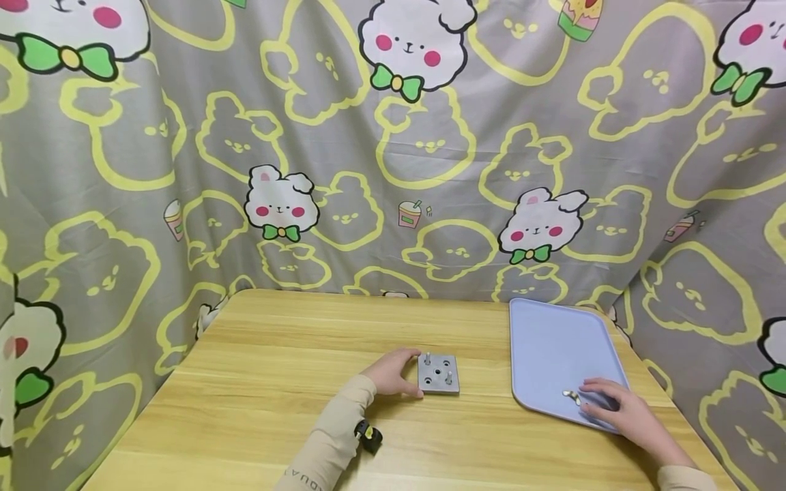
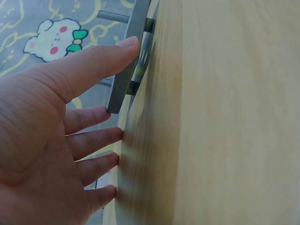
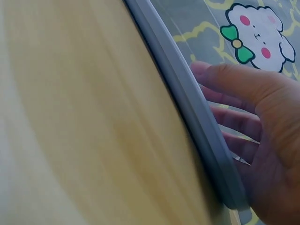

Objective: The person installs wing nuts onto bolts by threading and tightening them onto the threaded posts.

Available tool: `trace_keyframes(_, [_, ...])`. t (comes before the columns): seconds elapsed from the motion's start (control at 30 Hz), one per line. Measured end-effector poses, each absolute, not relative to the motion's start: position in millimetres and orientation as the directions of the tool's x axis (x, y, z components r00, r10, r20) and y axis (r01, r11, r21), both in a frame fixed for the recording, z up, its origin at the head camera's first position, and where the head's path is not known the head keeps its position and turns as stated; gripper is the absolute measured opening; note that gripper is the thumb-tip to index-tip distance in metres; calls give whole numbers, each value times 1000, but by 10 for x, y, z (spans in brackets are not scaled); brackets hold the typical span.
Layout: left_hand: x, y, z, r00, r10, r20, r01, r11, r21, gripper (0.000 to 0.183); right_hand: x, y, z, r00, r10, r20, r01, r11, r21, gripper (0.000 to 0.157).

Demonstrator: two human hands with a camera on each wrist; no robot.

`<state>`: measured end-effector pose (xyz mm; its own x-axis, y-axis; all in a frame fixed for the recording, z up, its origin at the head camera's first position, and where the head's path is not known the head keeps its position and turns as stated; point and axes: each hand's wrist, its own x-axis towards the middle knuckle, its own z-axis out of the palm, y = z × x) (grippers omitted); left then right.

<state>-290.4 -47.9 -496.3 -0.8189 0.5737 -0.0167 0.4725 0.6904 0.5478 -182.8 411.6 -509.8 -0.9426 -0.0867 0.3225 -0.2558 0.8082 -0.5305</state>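
Observation:
My left hand (image 1: 393, 374) holds the left side of a square grey metal plate (image 1: 438, 385), its index finger at the far corner and its thumb at the near one. Two threaded posts (image 1: 449, 378) stand up from this plate, which also has several holes. In the left wrist view, the thumb presses the edge of the plate (image 2: 123, 86), and short dark feet show under it. Over the near right part of a blue tray (image 1: 561, 348), my right hand (image 1: 626, 409) hovers with fingers spread and slightly bent. Small shiny metal pieces (image 1: 572, 395) lie beside its fingertips.
Both the plate and the tray stand on a wood-grain table (image 1: 295, 341). A patterned grey curtain (image 1: 344, 136) hangs behind the table and along both sides. A black strap-on device (image 1: 370, 436) sits on my left sleeve.

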Motion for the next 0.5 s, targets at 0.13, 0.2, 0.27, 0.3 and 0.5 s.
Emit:
trace_keyframes(0.13, [-2917, -483, -4987, -817, 576, -15, 475, 688, 549, 94, -1847, 4060, -5094, -943, -82, 323, -252, 809, -531, 28])
trace_keyframes(0.2, [-2929, -485, -4999, -817, 577, -14, 477, 688, 548, 94, -1853, 4041, -5098, -945, -74, 319, -241, 817, -524, 26])
trace_keyframes(0.27, [-2935, -486, -5002, -817, 576, -18, 473, 688, 551, 94, -1858, 4025, -5103, -946, -64, 319, -229, 825, -516, 25])
trace_keyframes(0.3, [-2936, -487, -5003, -817, 576, -19, 472, 688, 552, 94, -1860, 4016, -5106, -945, -60, 320, -225, 830, -511, 24])
trace_keyframes(0.5, [-2929, -487, -4993, -817, 576, -21, 473, 691, 547, 94, -1879, 3964, -5139, -924, -47, 379, -243, 839, -488, 17])
